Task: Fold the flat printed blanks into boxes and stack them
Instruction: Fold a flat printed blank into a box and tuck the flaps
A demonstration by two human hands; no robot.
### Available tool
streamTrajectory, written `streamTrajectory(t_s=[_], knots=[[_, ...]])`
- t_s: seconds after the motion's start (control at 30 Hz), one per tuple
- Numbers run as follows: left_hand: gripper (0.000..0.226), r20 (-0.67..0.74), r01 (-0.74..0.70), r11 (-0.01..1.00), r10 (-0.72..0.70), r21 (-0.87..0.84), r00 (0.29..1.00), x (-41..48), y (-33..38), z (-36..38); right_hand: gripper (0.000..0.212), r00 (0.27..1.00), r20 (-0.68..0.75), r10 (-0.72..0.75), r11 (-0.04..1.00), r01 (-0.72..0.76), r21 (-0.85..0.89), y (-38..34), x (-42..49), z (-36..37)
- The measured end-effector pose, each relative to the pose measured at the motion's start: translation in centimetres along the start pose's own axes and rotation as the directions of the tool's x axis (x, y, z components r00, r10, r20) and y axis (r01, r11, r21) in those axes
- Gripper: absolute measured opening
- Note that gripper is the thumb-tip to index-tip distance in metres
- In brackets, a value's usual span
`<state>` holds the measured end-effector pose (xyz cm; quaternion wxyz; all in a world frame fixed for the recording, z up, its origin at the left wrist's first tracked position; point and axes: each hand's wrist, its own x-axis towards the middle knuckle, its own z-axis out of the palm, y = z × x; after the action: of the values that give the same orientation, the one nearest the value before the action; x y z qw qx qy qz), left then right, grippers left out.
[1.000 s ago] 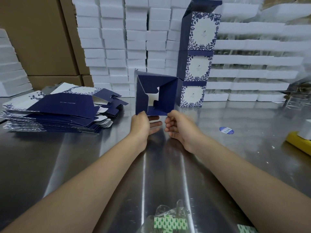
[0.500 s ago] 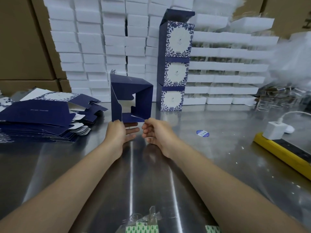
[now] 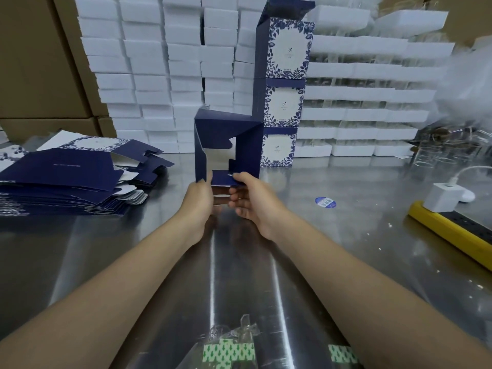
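Bottom-fold step: half-open box held upright at 12 o'clock, left hand pinching its left wall, right hand pinching the bottom flap; next, probably tuck flaps, then add to stack at 1 o'clock.

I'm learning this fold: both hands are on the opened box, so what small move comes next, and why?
Probably tuck the bottom flap inward. The box is opened as a tube with its near end open; the right hand pinches that flap, and the left hand grips the box to steady it.
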<state>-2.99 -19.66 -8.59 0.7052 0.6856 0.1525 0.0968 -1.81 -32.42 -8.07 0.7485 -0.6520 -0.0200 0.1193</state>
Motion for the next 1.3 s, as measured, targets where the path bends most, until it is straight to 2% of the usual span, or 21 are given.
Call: streamTrajectory(t_s=[0.3,0.47,0.73,1.3], knots=[[0.047,0.003,-0.047,0.999,0.047,0.002,0.999,-0.5,-0.2,0.3,0.044,1.0,-0.015,0.014,1.0,-0.014,0.012,-0.3,-0.7,0.2],[0.045,-0.003,-0.027,0.999,0.027,0.026,1.0,-0.4,-0.2,0.4,0.047,1.0,-0.014,0.025,1.0,-0.025,0.017,-0.3,-0.6,0.1],[0.039,-0.01,-0.062,0.997,0.063,0.045,0.998,-0.2,-0.4,0.5,0.036,1.0,-0.019,0.005,1.0,-0.004,0.015,0.2,0.0,-0.2],[0.041,-0.013,0.033,0.997,-0.032,0.075,0.999,-0.4,0.1,0.6,0.038,0.999,0.041,0.004,1.0,-0.004,0.006,0.5,0.8,-0.5]])
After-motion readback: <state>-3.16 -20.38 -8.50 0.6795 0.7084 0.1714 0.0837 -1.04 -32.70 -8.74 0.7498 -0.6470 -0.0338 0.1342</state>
